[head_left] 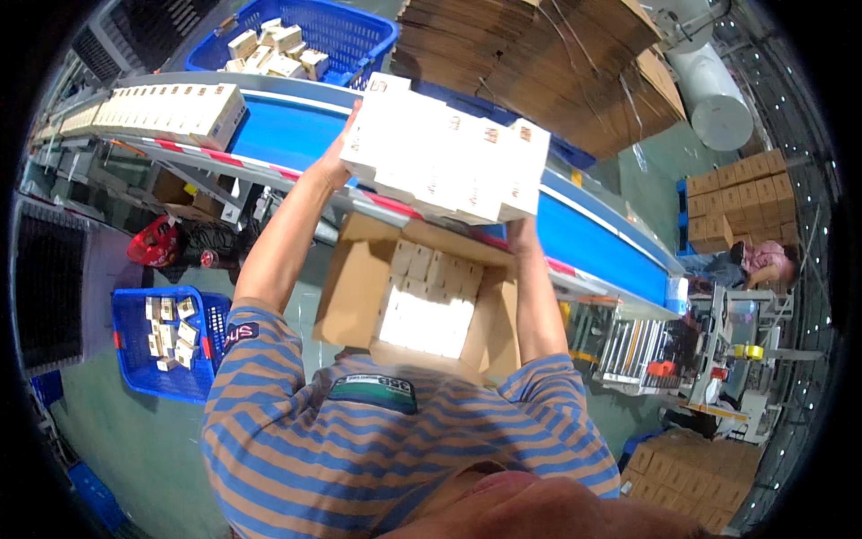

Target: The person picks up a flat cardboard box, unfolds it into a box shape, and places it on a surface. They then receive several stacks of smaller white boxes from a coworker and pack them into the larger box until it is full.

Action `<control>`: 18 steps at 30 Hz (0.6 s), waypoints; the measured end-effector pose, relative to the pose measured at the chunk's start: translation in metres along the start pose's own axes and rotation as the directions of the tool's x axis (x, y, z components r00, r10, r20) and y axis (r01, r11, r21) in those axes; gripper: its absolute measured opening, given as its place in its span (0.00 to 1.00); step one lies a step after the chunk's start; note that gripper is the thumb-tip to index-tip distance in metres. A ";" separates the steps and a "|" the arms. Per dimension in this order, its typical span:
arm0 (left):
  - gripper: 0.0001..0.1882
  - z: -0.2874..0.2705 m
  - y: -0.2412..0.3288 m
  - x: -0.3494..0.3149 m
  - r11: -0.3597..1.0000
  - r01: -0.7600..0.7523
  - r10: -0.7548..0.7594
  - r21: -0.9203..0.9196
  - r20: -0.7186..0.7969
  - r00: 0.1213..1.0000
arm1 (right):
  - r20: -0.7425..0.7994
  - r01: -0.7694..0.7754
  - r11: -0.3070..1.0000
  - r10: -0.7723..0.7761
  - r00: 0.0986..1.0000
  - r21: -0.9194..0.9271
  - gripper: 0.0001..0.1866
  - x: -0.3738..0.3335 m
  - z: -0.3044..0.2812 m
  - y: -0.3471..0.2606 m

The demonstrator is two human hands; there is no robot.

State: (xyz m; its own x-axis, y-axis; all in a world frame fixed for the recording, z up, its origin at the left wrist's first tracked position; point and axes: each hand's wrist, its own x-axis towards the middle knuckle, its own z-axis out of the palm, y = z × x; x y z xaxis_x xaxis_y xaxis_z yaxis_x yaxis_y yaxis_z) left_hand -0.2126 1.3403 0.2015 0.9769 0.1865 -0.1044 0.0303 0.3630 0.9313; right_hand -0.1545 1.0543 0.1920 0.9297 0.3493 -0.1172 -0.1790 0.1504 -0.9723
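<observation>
You have a block of white boxes (449,153) raised in front of you, pressed between your left hand (337,160) and your right hand (523,235). The fingers of your left hand are clasped against the block's left end. Your right hand supports the opposite end from its lower corner; you are grasping there too, but most of those fingers are hidden, so their exact placement cannot be told. The boxes sit side by side with their edges slightly stepped, and they cover the middle of the conveyor's blue belt (593,242) from view.

Between your forearms, close to your chest, stands an open carton (350,287) with its flaps spread. Inside it, packed boxes (429,310) lie in rows, bright in the light. To your left on the belt, a long row of boxes (171,110) stands closely lined up, apart from your block.

Beyond the conveyor, a blue basket (364,45) holds loose boxes in a jumble; a second basket (162,382) on the floor to your left holds several more. Past the block rises a stack of flat cardboard (530,67). Far to your right, another person (765,259) is near piled cartons (741,198).
</observation>
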 end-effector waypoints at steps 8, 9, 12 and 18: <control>0.41 0.063 -0.065 -0.153 0.961 0.274 -0.260 -0.039 0.210 0.942 | 0.020 -0.161 0.867 0.193 0.981 -0.471 0.35 -0.186 -0.091 0.007; 0.42 0.058 -0.088 -0.168 0.939 0.331 -0.342 0.091 0.161 0.926 | -0.113 -0.308 0.755 0.300 0.947 -0.578 0.34 -0.201 -0.097 0.034; 0.36 0.031 -0.136 -0.190 0.457 0.718 -0.799 0.525 -0.113 0.591 | -0.226 -0.492 0.324 0.601 0.766 -0.808 0.30 -0.200 -0.101 0.072; 0.11 0.056 -0.126 -0.142 0.125 -0.131 -0.123 0.983 0.146 0.982 | 0.080 0.040 0.382 0.088 0.993 -0.923 0.20 -0.138 -0.067 0.058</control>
State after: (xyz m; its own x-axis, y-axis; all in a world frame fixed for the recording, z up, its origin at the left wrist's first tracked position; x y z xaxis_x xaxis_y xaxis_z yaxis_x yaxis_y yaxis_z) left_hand -0.3430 1.2174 0.1182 0.9861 0.0050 -0.1659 0.0841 -0.8769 0.4733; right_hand -0.2722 0.9529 0.1379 0.8816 0.4340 -0.1857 0.2666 -0.7823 -0.5630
